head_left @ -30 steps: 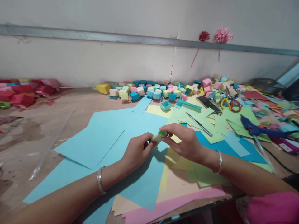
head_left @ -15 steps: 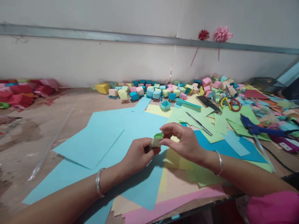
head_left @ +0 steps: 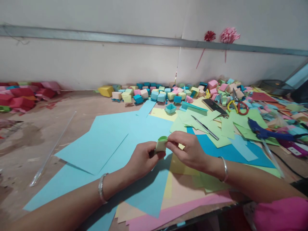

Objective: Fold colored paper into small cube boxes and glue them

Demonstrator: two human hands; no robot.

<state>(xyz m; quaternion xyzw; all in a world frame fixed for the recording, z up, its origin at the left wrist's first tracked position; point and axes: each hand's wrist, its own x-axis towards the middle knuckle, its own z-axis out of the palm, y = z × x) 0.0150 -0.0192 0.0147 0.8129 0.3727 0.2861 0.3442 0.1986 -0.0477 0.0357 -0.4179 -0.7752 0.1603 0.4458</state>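
Note:
A small light-green folded paper tube stands upright in my left hand, its open top facing up. The left thumb and fingers are closed around its lower part. At the tube's upper right edge, my right hand pinches the paper between thumb and fingertips. Beneath both hands lie large light-blue paper sheets. Beyond them sits a small open light-blue paper box.
Many small coloured paper boxes line the wall. To the right lie a pen, a phone, scissors and a blue glue gun with its cord. A clear stick lies left.
My right fingers have closed from a looser, raised curl into a pinch at the tube's upper edge. My left hand and the tube have barely moved.

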